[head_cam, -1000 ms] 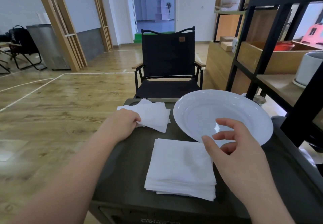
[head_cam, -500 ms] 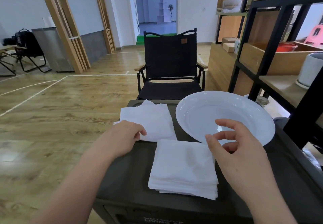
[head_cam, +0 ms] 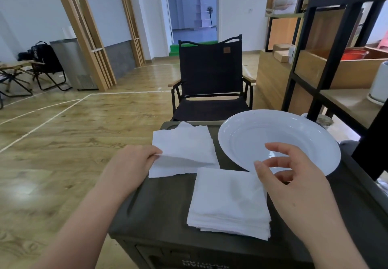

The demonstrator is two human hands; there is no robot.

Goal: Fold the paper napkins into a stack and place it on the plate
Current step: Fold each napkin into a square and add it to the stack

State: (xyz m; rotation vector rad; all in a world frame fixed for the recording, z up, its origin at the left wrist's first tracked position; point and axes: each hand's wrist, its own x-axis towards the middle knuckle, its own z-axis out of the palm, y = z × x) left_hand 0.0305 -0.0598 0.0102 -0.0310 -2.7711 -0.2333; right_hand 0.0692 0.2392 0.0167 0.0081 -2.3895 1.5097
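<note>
Bare strip of dark table [head_cam: 163, 201]: left of folded stack [head_cam: 228, 201], near of loose napkin [head_cam: 184, 149]. Plate [head_cam: 279, 138] fills far right (shelf frame [head_cam: 327, 58] beyond).

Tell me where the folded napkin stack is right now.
The folded napkin stack lies on the dark table, near edge, just before the white plate, beside the right hand.

Dark box top [head_cam: 168, 203] — napkins [head_cam: 184, 149], folded stack [head_cam: 228, 201], plate [head_cam: 279, 140]
</note>
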